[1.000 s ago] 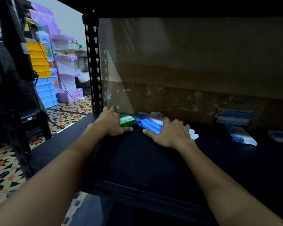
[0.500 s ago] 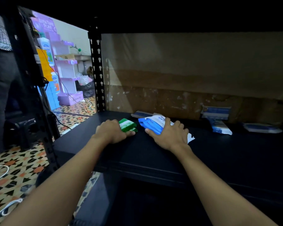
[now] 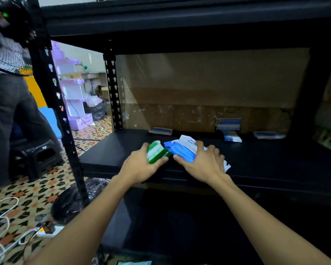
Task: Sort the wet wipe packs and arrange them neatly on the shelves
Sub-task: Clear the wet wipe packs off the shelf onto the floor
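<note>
Nearest the camera, two bare forearms extend over the front lip of a matte black shelf; the floor at lower left is patterned tile with loose white cables lying on it. The left hand grips a small green-and-white pack, fingers and thumb curled round it; the pack is block-shaped, striped, glossy, and tilted with one corner raised off the shelf. The right hand holds a blue-and-white wet wipe pack, palm over its top and thumb curled along the near edge; the pack is a soft, crinkled film pouch lying flat on the shelf; its left end touches the green pack. Farther back, along the rear edge, lie three flat blue-and-white packs: one at centre-left, one at centre-right below an upright blue-and-white carton, one at right. The rear wall is brown cardboard, scuffed and flaking; a perforated black steel upright stands at the rear left corner.
</note>
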